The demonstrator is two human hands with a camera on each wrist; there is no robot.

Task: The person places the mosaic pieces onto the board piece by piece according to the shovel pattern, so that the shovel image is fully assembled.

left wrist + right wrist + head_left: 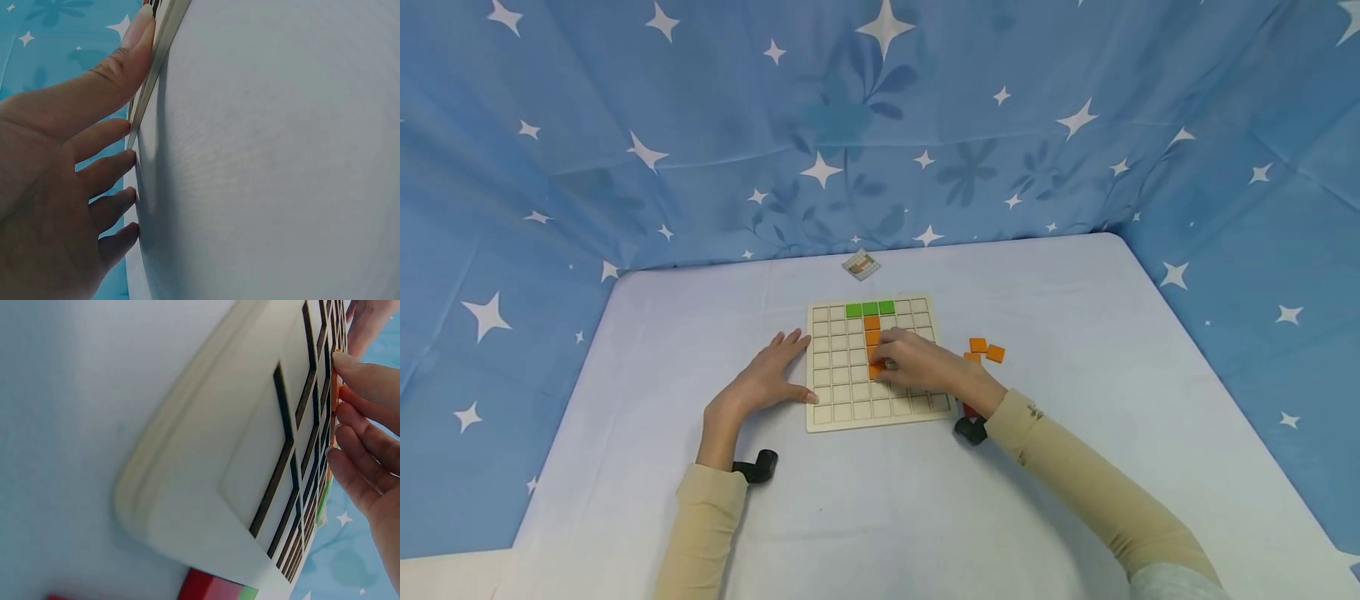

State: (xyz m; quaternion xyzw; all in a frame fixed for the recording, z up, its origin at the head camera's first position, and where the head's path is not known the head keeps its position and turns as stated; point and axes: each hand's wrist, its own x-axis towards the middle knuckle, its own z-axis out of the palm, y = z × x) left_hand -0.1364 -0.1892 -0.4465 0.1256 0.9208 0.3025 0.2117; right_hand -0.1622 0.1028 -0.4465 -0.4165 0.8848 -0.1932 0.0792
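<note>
Head view: orange column points lengthwise at green tiles, right grip pinching its nearest tile, left grip spread.

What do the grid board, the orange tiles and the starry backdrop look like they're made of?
Grid board: probably wood, smooth and matte, judging by its pale cream color and rounded corner; possibly plastic.
Orange tiles: smooth-looking painted wood or plastic; their even, flat color leaves it open.
Starry backdrop: likely matte printed fabric, since it shows soft folds.

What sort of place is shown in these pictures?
Probably an indoor tabletop activity or filming corner: a white table, blue star-patterned curtains behind it, and a grid board with coloured tiles.
</note>
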